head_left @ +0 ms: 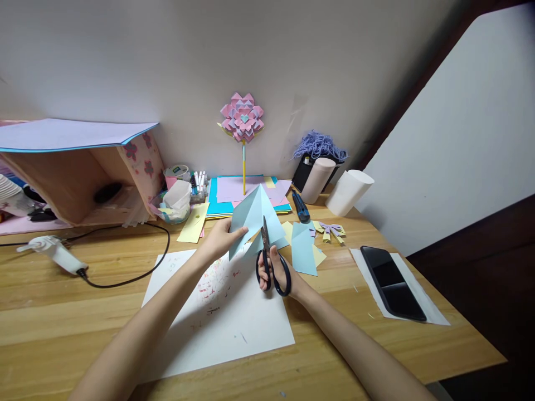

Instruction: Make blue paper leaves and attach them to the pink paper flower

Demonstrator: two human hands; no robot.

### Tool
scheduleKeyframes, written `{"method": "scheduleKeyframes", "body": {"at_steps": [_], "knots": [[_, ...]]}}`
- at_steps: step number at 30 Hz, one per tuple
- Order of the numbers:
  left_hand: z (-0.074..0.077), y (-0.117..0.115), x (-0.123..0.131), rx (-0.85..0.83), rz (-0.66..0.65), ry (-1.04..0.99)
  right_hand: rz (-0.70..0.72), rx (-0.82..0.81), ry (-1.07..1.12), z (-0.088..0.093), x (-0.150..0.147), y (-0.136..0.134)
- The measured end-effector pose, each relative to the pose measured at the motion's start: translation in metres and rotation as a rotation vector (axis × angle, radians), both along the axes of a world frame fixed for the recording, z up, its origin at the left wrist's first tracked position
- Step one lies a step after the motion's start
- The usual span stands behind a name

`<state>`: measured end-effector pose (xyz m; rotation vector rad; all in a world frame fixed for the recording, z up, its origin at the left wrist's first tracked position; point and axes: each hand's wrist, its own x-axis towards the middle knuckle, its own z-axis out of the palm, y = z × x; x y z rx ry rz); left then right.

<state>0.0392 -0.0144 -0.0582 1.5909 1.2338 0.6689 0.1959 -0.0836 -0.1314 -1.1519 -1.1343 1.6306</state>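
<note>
My left hand (226,238) pinches the left side of a creased light-blue sheet of paper (253,214), raised over the desk. In my right hand (276,274) is a pair of black-handled scissors (266,239), the thumb in one loop and fingers in the other. Their blades point up and lie against the paper, where a slit opens near the lower edge. How far the blades are parted is hard to make out. Below both hands lies a white sheet (225,323) with red marks. A cut light-blue strip (304,249) rests just right of the scissors.
A glue gun (56,253) with its cord lies left, before a cardboard box (142,172). Behind the hands stands a paper flower (242,118) over stacked coloured paper (219,207). A box cutter (300,207), paper bow (330,230) and phone (393,283) are to the right.
</note>
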Motion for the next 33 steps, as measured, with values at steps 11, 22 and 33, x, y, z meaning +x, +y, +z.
{"method": "scheduleKeyframes", "body": {"at_steps": [11, 22, 33], "knots": [[-0.003, 0.0, -0.001, 0.008, -0.019, -0.014, 0.001, 0.013, -0.014, 0.001, 0.0, -0.001], [-0.004, 0.001, 0.001, 0.02, -0.016, 0.002, -0.051, 0.02, 0.0, -0.008, -0.003, 0.001], [-0.008, 0.002, 0.001, 0.026, -0.023, -0.012, -0.082, 0.049, -0.033, -0.009, -0.003, 0.0]]}}
